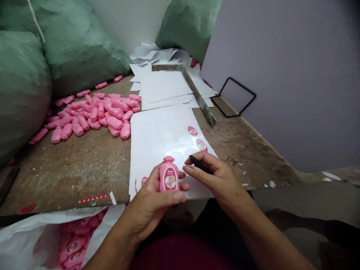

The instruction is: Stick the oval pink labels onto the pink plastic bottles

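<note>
Two hands sit just apart, not clamped together, over the near edge of a white label sheet (165, 138). Far to the left of the sheet, bulging green sacks (25, 86) slump in the corner, and closer to it a heap of unlabelled pink plastic bottles (95, 114) lies on a worn, speckled workbench (75, 180). Below the sheet's left side, an open white plastic bag (25, 232) holds labelled pink bottles (73, 240). Beyond the sheet's far edge lies a loose stack of white sheets (165, 88). The left hand (152, 198) cradles a pink bottle marked BABY (169, 174) upright just above the sheet's lower edge, fingers under it and thumb along one side. Just to its right, the right hand (218, 180) pinches a slim black tool (200, 164), the tool's tip out of sight; its fingertips (188, 168) are close beside the bottle, apparently not touching it. On the sheet's right side sit oval pink labels (197, 138). Past them, a long metal angle bar (197, 93) lies across the stack. Further right of the sheet, a black wire frame (243, 87) stands near a lilac wall (287, 82).
</note>
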The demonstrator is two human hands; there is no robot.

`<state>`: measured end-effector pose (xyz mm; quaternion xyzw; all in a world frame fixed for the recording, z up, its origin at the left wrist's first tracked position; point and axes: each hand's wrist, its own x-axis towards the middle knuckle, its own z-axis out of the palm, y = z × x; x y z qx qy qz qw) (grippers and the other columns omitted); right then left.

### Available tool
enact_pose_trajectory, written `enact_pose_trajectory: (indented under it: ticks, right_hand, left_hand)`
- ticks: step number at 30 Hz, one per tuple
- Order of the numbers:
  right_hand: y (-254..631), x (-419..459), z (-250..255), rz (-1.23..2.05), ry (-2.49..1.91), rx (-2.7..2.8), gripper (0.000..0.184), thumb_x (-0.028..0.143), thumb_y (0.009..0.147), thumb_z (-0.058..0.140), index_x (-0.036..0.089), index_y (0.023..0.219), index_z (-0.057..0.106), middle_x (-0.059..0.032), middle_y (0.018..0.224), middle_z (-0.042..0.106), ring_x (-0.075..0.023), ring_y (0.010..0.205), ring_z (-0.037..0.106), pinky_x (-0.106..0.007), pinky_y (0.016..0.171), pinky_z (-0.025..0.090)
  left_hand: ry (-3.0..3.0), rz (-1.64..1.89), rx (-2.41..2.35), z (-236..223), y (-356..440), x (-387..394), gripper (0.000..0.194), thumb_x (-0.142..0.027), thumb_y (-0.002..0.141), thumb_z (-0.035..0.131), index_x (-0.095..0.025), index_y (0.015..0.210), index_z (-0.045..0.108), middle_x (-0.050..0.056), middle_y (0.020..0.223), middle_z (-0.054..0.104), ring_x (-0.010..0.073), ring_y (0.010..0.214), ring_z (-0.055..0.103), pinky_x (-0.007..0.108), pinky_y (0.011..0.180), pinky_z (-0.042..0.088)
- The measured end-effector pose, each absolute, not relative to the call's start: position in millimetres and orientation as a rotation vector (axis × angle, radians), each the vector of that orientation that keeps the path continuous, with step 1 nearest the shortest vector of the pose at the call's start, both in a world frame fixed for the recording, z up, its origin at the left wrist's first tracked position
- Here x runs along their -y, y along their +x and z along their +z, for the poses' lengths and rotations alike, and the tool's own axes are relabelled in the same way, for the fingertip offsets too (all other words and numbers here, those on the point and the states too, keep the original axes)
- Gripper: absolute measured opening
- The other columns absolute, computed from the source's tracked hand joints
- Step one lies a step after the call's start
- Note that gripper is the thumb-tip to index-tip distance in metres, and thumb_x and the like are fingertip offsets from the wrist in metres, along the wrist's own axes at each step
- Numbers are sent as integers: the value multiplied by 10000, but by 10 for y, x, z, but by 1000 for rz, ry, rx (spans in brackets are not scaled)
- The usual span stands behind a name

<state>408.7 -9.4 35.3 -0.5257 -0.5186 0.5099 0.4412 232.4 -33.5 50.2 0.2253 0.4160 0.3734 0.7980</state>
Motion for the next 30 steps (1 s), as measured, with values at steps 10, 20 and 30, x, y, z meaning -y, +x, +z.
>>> enact_pose_trajectory:
  ticks: [10,20,30]
  right_hand:
    - [4172,140,272,982,-1433,1467,340,573,849,614,240,831,682,-36,795,691,-219,744,633,-296,641,498]
    - [4164,-2,131,750,-1447,1832,357,562,933,496,280,963,713,-37,909,763,-251,801,712,-324,676,554]
    - [4108,42,60,612,-1527,1924,315,492,961,480,274,949,708,-32,858,768,-231,716,686,-347,661,503]
  left_hand:
    - [675,890,-1406,749,1279,679,413,-476,872,650,-262,1225,634,56,1064,751,226,951,706,317,851,549]
    - [1619,797,-2098,900,493,315,394,-458,767,711,-291,1123,744,90,1224,717,381,1174,614,522,1079,380]
    - [1752,967,-1906,434,1406,-1265,163,-331,825,660,-175,775,663,49,920,684,298,1191,585,364,987,433]
